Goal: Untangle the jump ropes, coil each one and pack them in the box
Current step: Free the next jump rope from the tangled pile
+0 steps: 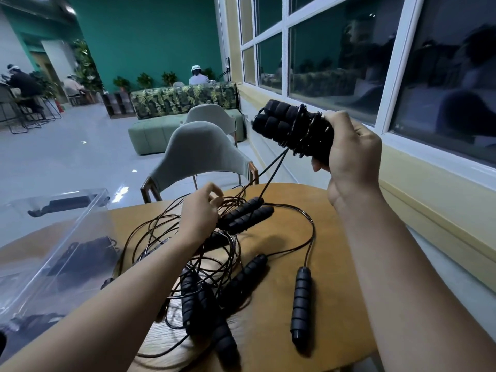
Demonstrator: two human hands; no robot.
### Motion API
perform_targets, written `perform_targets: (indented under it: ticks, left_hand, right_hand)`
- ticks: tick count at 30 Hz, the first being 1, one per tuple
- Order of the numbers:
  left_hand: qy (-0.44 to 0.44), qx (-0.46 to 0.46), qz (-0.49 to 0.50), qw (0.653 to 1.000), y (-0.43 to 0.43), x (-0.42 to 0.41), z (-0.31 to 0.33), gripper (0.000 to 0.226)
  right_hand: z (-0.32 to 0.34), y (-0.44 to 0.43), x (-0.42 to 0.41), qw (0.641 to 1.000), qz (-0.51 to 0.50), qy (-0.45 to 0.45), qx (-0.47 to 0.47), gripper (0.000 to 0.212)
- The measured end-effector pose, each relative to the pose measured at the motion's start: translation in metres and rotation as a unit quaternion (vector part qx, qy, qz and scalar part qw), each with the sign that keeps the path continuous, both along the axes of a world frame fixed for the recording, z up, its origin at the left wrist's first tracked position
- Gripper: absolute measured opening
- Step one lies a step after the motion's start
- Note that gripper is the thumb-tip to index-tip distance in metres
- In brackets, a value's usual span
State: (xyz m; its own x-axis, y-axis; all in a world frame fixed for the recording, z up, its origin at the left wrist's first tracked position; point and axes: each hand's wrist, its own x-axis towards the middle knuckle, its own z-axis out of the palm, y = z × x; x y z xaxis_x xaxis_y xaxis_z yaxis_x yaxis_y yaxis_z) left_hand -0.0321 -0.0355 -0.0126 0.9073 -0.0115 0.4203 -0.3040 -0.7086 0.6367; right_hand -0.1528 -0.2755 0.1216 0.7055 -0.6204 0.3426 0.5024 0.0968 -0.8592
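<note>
My right hand [351,146] grips a pair of black foam handles [284,122], held up above the table with thin black cord wound around them. Two strands run from this bundle down to the tangle of jump ropes [204,253] on the wooden table [335,264]. My left hand [200,213] hovers over the tangle with its fingers curled, pinching a strand of cord. Several other black handles lie among the loops; one handle [302,302] lies apart at the right. A clear plastic box [53,237] stands at the left with dark coiled ropes inside.
Two grey-green chairs [198,154] stand beyond the table's far edge. A window wall [402,162] runs along the right side. People sit far off at the back left and behind a patterned sofa [182,98].
</note>
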Motion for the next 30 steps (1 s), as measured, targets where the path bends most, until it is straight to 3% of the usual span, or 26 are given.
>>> perform_targets:
  ticks: [7,11,14,18,21,25,28,30]
  left_hand:
    - [0.035,0.07,0.08,0.994,0.035,0.015,-0.021,0.017]
    - [0.011,0.195,0.061,0.979,0.036,0.013,-0.027,0.007]
    - [0.007,0.209,0.043,0.977,0.028,0.006,-0.028,0.02]
    - [-0.131,0.265,-0.05,0.954,0.007,-0.006,-0.024,0.056]
    - [-0.194,0.284,-0.167,0.924,-0.012,-0.02,-0.015,0.052]
    - [-0.045,0.245,-0.254,0.935,-0.022,-0.03,-0.012,0.04]
    - [0.015,0.271,-0.266,0.925,-0.017,-0.027,-0.016,0.052]
    - [0.008,0.328,-0.246,0.912,-0.012,-0.023,-0.021,0.064]
  right_hand:
    - [0.006,-0.014,-0.002,0.999,-0.036,-0.007,0.038,0.028]
    - [0.007,-0.006,-0.003,1.0,0.002,-0.01,-0.002,0.028]
    - [0.005,0.001,-0.002,1.0,0.021,-0.003,-0.02,0.031]
    - [-0.001,0.01,-0.001,0.998,0.048,0.002,-0.043,0.03]
    - [-0.002,0.015,-0.002,0.997,0.055,0.0,-0.049,0.027]
    - [-0.001,0.012,-0.002,0.998,0.053,-0.002,-0.045,0.03]
    - [0.0,0.01,-0.002,0.998,0.051,-0.003,-0.042,0.029]
    - [0.0,0.009,-0.002,0.998,0.051,-0.004,-0.04,0.03]
